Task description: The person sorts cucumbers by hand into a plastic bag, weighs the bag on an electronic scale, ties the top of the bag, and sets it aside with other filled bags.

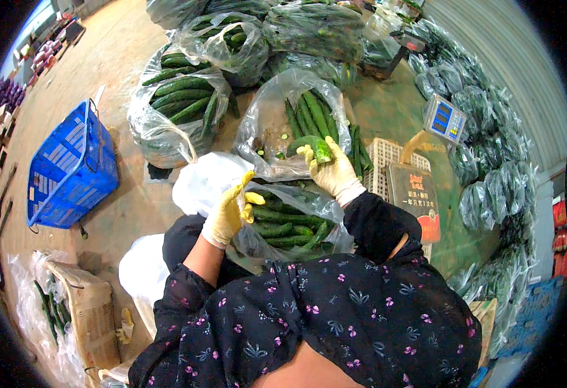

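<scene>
My right hand (334, 176), in a pale yellow glove, is closed around a thick cucumber (323, 152), whose light green end points toward me. It is held above the near edge of an open clear plastic bag (255, 123) with several long cucumbers (314, 111) inside. My left hand (230, 210), gloved alike, holds nothing and has its fingers apart. Below and between both hands, another clear bag of cucumbers (291, 223) lies close to my lap. White plastic (204, 183) bulges beside my left hand.
A blue crate (70, 169) stands at left. Filled cucumber bags (178, 103) crowd the far side. A digital scale display (445, 119) rises at right beside a cardboard piece (414, 194) and a beige basket (379, 158). Bagged produce (487, 194) lines the right wall.
</scene>
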Available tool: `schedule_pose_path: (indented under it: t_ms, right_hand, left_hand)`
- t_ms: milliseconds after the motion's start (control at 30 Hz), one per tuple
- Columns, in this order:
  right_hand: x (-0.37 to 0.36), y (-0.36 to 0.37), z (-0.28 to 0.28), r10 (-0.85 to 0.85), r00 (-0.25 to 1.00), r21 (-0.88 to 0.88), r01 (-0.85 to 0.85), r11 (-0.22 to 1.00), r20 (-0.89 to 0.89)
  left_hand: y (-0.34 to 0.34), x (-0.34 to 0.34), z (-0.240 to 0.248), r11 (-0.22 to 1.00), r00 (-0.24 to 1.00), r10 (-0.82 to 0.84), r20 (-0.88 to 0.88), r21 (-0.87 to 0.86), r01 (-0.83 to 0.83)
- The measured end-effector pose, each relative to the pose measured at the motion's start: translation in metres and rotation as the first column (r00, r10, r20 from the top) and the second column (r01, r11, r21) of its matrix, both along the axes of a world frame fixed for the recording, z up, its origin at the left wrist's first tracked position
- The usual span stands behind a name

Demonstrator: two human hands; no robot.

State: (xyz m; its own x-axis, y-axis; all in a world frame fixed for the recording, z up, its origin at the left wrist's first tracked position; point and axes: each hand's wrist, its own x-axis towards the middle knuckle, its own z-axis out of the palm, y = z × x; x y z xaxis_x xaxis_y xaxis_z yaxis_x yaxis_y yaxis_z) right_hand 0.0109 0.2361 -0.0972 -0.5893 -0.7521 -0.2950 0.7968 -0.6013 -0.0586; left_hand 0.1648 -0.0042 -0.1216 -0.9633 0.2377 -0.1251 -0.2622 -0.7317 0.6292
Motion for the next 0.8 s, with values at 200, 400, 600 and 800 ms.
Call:
schedule_pose_path:
  t_ms: [200,400,600,800]
  right_hand:
    - [0.062,0.000,0.006,0.168,0.903,0.070,-0.152,0.986,-0.395]
    - [0.095,0.002,-0.050,0.636,0.273,0.667,0.030,0.745,-0.722]
    - [0.048,0.085,-0.148,0.963,-0.205,0.700,0.663,0.267,-0.174]
    - [0.033,0.116,-0.162,0.837,-0.236,0.788,0.529,-0.315,0.493]
  left_hand:
    - [-0.003,0.047,0.006,0.995,0.998,0.001,0.057,0.098,-0.007]
    - [-0.008,0.041,0.014,0.993,0.996,-0.009,0.086,0.118,-0.001]
    - [-0.031,0.034,0.006,0.970,0.998,-0.044,-0.040,0.239,0.053]
    - [-0.028,0.038,0.002,0.958,0.995,-0.103,0.017,0.270,0.095]
